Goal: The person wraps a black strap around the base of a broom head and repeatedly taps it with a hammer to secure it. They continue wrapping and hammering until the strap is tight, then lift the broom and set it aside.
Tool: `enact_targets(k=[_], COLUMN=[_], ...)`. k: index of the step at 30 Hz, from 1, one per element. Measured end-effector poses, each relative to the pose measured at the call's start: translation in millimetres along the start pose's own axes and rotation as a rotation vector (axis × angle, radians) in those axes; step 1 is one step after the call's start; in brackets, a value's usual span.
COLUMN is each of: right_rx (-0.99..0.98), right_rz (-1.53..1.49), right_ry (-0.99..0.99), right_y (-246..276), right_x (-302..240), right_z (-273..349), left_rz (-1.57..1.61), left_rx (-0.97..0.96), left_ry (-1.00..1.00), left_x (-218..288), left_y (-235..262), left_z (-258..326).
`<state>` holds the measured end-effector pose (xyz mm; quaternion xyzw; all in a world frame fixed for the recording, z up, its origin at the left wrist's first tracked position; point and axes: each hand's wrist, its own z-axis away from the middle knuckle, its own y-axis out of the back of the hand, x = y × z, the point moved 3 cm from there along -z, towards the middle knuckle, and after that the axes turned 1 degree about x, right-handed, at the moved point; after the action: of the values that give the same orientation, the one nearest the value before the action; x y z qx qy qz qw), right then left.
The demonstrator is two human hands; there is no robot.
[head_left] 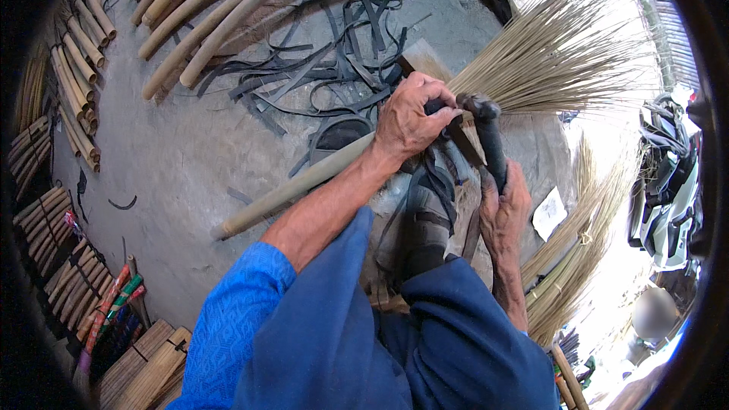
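Observation:
A broom lies across my lap: its pale bamboo handle [288, 191] runs down to the left, and its straw bristles [554, 53] fan out to the upper right. My left hand [414, 118] is clamped over the neck where bristles meet handle. My right hand [505, 212] sits lower right, fingers closed on a black rubber strip [490, 140] pulled taut up to the neck. Blue sleeves and blue cloth cover my arms and knees at the bottom.
Loose black rubber strips [334, 53] litter the grey concrete floor [175, 152]. Long bamboo poles [205, 15] lie at the top, short cut bamboo pieces [76, 68] at left, coloured-handled brooms [114, 304] at lower left. Straw bundles [577, 250] and a motorbike [668, 182] stand right.

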<state>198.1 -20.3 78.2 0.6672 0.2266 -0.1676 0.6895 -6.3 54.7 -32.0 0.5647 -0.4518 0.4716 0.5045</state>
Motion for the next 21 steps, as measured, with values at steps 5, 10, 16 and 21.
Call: enact_targets(k=[5,10,16,21], right_rx=[-0.012,-0.02,-0.056,-0.015], right_rz=[0.029,0.077,0.123,0.095], right_ry=[-0.007,-0.01,0.003,0.106], right_y=[2.9,2.2,-0.4,11.4], right_x=[0.2,3.2,6.3,0.4], right_z=[0.0,2.9,-0.9,2.7], left_rz=[-0.001,-0.011,0.025,-0.051], left_rx=[-0.011,-0.007,-0.002,-0.01], left_ry=[-0.025,-0.014,0.011,-0.074], left_x=[-1.1,-1.0,-1.8,0.4], left_y=[0.5,2.0,0.5,5.7], left_z=[-1.1,0.9,0.2,-0.2])
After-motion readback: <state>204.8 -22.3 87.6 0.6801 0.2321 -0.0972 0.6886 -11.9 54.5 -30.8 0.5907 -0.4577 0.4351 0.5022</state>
